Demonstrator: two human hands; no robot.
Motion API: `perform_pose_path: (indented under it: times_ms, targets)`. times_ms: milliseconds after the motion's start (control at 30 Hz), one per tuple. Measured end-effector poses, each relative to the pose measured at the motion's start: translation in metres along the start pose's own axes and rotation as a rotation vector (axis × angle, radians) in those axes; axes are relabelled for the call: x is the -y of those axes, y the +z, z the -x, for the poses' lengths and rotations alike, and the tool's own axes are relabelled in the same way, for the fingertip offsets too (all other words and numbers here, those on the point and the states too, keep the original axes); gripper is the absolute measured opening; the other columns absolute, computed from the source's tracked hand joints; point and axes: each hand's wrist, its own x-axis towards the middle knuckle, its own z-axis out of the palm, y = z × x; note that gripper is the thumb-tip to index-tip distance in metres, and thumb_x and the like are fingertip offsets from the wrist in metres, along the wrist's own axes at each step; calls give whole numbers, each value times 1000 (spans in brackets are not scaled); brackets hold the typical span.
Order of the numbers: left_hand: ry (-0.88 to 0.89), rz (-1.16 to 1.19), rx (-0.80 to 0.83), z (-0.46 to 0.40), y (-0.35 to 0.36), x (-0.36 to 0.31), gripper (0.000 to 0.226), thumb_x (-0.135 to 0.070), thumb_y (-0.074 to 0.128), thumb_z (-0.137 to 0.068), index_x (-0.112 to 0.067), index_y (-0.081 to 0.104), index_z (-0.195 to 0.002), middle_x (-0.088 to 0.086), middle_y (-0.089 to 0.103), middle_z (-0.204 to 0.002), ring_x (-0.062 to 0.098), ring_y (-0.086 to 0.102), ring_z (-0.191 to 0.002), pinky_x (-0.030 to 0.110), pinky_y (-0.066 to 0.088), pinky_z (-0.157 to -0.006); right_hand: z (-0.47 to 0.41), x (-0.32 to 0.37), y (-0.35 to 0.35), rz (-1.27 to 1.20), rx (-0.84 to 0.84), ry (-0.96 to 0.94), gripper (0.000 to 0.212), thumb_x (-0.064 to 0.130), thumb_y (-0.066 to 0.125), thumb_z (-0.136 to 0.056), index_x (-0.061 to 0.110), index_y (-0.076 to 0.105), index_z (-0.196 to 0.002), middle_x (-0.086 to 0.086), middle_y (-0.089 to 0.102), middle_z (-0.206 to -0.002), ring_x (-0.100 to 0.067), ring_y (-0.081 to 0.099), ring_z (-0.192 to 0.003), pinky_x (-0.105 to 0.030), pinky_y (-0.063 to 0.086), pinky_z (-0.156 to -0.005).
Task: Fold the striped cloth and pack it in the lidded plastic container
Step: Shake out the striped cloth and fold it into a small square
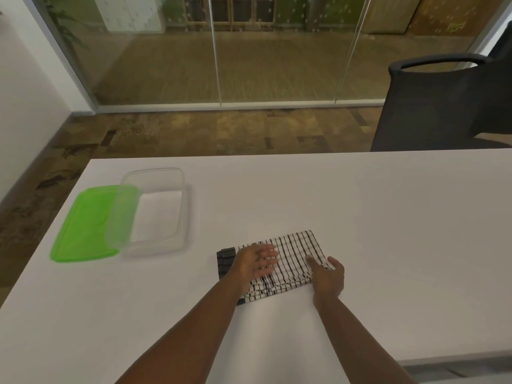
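In the lower centre of the white tabletop [374, 212] lies the folded black-and-white striped cloth [295, 252], its long axis running left to right and rising slightly rightward, the left hand [253, 263] pressing flat with fingers spread while the right hand [328, 277] grips its right end, thumb on top.

Looking like an office meeting room. Filling the foreground, a long, plain white table [360, 217]. Standing at its far right side, a black mesh-backed office chair [432, 106] with a curved armrest. Running across the back, a floor-to-ceiling glass partition [277, 65] in slim metal frames. Covering the floor, patterned brown carpet [194, 131]. Rising on the left, a bare white wall [25, 79]. Showing through the glass, a leafy plant [66, 26] and pale cabinets [130, 12].
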Motion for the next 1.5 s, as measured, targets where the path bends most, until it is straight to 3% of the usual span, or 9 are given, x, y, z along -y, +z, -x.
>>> perform_pose_path:
  times_ms: [167, 400, 567, 733, 833, 933, 1133, 1367, 1500]
  targets:
    - [-98, 154, 63, -7, 6, 23, 46, -24, 24, -101, 4, 46, -131, 22, 50, -137, 31, 47, -128, 35, 39, -101, 4, 1, -3, -73, 170, -95, 41, -6, 71, -73, 2, 63, -113, -21, 67, -111, -27, 64, -88, -30, 50, -74]
    - [-131, 377, 118, -10, -8, 23, 89, -73, 7, -84, -10, 38, -139, 24, 48, -138, 33, 51, -122, 39, 42, -95, 45, -10, 10, 386, 439, -797, 46, -7, 63, -80, 14, 62, -120, -5, 65, -97, -8, 60, -86, 9, 37, -73]
    - [-116, 418, 206, -7, -21, 17, 99, -87, 16, -66, -21, 48, -133, 14, 64, -118, 28, 64, -102, 42, 52, -82, 58, -17, 15, 635, 570, -980, 57, -3, 53, -82, 20, 50, -133, -10, 61, -108, -12, 56, -96, -4, 36, -84]
    - [-38, 182, 133, -3, -27, 2, 60, -49, 63, -73, -10, 59, -118, 8, 77, -90, 18, 73, -78, 29, 57, -66, 66, -20, 18, 706, 781, -1125, 51, 14, 57, -84, 11, 47, -134, -11, 64, -115, -19, 60, -103, -13, 40, -87]
    - [-25, 176, 17, -3, -34, 0, 40, -25, 55, -91, -4, 54, -125, 14, 76, -92, 25, 71, -81, 35, 58, -69, 62, -21, 13, 523, 755, -1170, 43, 24, 60, -83, 7, 57, -124, -8, 68, -114, -9, 59, -104, -13, 46, -89]
    - [-78, 291, -41, -1, -44, 3, 40, -27, 42, -97, -1, 50, -128, 27, 57, -129, 36, 58, -112, 46, 49, -85, 52, -24, 12, 464, 592, -1171, 45, 28, 55, -85, 5, 56, -125, -7, 60, -128, -6, 49, -120, -23, 43, -102]
    - [-96, 475, -72, 1, -48, 15, 53, -39, 28, -99, -4, 44, -135, 22, 47, -141, 36, 45, -129, 49, 36, -103, 32, -41, 18, 1128, 838, -1170, 80, 45, 44, -91, 17, -4, -148, 4, -19, -152, -12, -19, -142, -34, -8, -118]
    - [169, -238, -370, 3, -57, 2, 37, -37, 61, -86, -7, 63, -107, 16, 68, -112, 31, 64, -102, 47, 50, -97, 29, -49, 20, 1265, 826, -1163, 58, 25, 26, -98, 22, -2, -149, 3, -9, -158, -14, -18, -143, -35, -14, -116]
    - [168, -121, -329, 6, -57, 5, 37, -33, 41, -97, -6, 53, -120, 19, 61, -124, 32, 59, -112, 48, 46, -102, 35, -49, 20, 1270, 841, -1218, 56, 26, 27, -97, 25, 4, -149, 7, -3, -157, -14, -19, -140, -42, -17, -116]
